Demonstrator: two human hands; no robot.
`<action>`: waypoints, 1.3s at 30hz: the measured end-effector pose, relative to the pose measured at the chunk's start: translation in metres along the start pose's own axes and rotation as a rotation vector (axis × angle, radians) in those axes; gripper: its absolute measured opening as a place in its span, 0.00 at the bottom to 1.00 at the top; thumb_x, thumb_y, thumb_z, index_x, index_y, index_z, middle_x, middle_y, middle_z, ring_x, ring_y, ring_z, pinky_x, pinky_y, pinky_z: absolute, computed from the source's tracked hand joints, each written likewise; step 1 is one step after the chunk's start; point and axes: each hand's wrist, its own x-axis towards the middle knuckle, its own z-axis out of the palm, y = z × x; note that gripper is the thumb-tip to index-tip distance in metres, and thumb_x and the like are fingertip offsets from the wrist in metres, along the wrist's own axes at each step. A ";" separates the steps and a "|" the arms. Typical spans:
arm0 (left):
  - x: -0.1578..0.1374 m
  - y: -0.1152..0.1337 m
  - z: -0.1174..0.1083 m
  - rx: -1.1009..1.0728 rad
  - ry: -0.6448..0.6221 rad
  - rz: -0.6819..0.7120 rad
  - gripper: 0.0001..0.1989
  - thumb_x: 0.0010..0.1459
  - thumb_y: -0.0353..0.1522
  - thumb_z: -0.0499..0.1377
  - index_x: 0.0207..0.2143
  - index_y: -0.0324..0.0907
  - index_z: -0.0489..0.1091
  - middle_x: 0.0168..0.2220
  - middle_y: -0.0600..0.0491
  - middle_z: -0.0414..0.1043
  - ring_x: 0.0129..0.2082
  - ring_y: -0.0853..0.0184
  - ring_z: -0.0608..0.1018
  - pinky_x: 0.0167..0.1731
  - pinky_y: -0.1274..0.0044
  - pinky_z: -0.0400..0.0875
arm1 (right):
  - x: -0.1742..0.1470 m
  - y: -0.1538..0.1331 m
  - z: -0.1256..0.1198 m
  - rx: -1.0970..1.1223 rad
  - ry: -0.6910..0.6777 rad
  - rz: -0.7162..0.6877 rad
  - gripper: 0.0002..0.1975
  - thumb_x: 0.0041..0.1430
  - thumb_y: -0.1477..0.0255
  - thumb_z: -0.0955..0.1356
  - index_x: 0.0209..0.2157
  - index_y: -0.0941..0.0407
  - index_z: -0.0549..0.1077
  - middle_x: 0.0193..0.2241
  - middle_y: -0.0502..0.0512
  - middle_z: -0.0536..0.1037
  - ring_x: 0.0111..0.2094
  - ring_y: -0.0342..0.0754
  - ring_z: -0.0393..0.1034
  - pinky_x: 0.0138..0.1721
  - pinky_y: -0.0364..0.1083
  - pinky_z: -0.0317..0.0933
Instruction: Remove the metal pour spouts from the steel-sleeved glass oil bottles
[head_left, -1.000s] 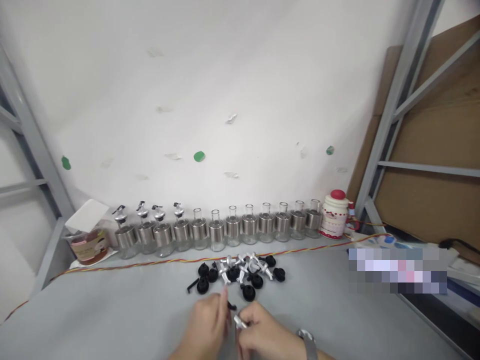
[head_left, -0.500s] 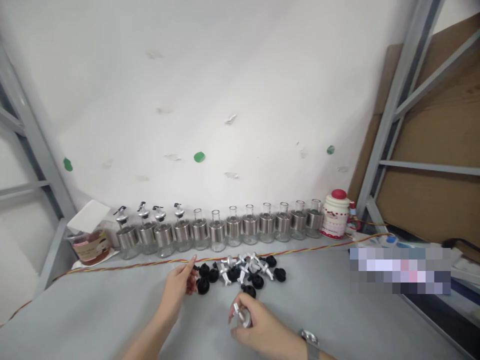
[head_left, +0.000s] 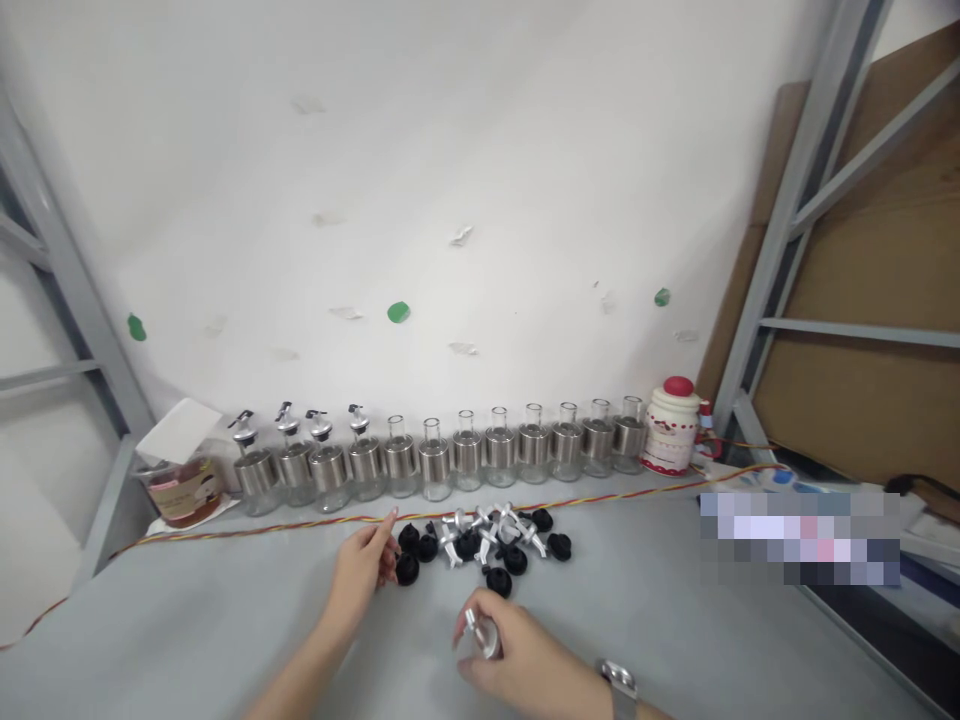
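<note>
My right hand (head_left: 510,645) is curled around a silver pour spout (head_left: 484,632), its narrow tip showing between thumb and fingers. To the left, my left hand (head_left: 364,562) has its thumb raised apart from loosely bent fingers, beside a black cap (head_left: 407,568); whether the fingertips touch it is hard to see. More black caps, such as one (head_left: 498,582) just beyond my right hand, lie around a pile of silver pour spouts (head_left: 487,530). Behind them stands a row of glass bottles with steel bands (head_left: 466,455); those at the left end carry spouts with black caps (head_left: 320,428).
A red and yellow twisted cord (head_left: 315,522) crosses the grey table (head_left: 187,620) in front of the bottles. At the left stands a labelled tub (head_left: 184,492). A white jar with a red knob (head_left: 670,430) ends the row at right, near grey metal posts (head_left: 772,250).
Both hands stay almost in place. My right hand, with the pour spout, has shifted very slightly left, and the black cap beyond it shows more fully.
</note>
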 end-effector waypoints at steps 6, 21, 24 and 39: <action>0.004 -0.001 -0.008 -0.077 0.073 0.029 0.24 0.43 0.52 0.52 0.15 0.40 0.64 0.09 0.61 0.58 0.10 0.72 0.65 0.13 0.81 0.56 | 0.021 -0.005 -0.006 -0.304 0.139 -0.134 0.11 0.44 0.80 0.62 0.33 0.56 0.65 0.34 0.52 0.67 0.31 0.43 0.63 0.33 0.40 0.56; -0.005 0.006 0.000 -0.147 0.073 0.037 0.24 0.45 0.51 0.51 0.15 0.39 0.63 0.08 0.60 0.58 0.10 0.73 0.63 0.12 0.81 0.54 | 0.064 -0.017 -0.016 -0.663 0.158 -0.218 0.14 0.50 0.72 0.63 0.42 0.54 0.66 0.38 0.55 0.68 0.37 0.49 0.64 0.36 0.44 0.55; -0.007 0.006 0.002 -0.155 0.066 0.039 0.25 0.46 0.52 0.49 0.15 0.39 0.63 0.08 0.59 0.58 0.10 0.73 0.64 0.12 0.81 0.53 | 0.074 -0.017 -0.026 -0.675 0.179 -0.208 0.15 0.50 0.74 0.63 0.43 0.55 0.66 0.38 0.55 0.68 0.38 0.50 0.64 0.37 0.45 0.54; -0.005 0.003 0.002 -0.179 0.161 0.068 0.26 0.47 0.53 0.46 0.21 0.39 0.64 0.14 0.59 0.60 0.12 0.72 0.66 0.11 0.81 0.54 | 0.173 -0.083 0.002 -0.430 0.257 -0.423 0.18 0.51 0.73 0.64 0.46 0.54 0.67 0.50 0.56 0.58 0.52 0.48 0.52 0.50 0.45 0.51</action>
